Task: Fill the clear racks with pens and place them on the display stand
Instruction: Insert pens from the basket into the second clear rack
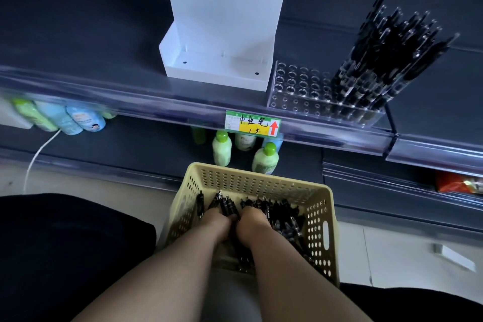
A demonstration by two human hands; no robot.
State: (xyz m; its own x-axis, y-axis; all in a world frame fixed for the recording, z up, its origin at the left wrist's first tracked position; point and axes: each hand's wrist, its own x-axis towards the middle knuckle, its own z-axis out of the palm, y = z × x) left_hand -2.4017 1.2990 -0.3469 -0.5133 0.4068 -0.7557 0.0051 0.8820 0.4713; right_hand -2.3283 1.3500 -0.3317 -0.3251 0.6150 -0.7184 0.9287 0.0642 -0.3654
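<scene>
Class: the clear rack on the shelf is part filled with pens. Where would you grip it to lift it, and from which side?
Grip the clear rack by its short end walls, low down, reaching from the front. It is a long box, and the pens stand tall and leaning in its right part, likely blocking a grasp from above.

- The basket (pixel 324 217) stands on the floor, in front of the lower shelf (pixel 130 144).
- Loose pens (pixel 285 219) lie heaped in the basket, mostly towards its right side.
- The left hand (pixel 217 219) and right hand (pixel 252 222) reach into the basket, touching side by side; the left grips a few loose pens.
- The display stand (pixel 224 21) stands on the upper shelf (pixel 78 60), behind the basket.
- The clear rack (pixel 300 86) sits just right of the stand, at the shelf's front edge.
- Racked pens (pixel 386 52) stand in its right part.
- The price tag (pixel 252 124) hangs on the shelf's front rail, below stand and rack.
- Bottles (pixel 222 148) stand on the lower shelf, behind the basket.
</scene>
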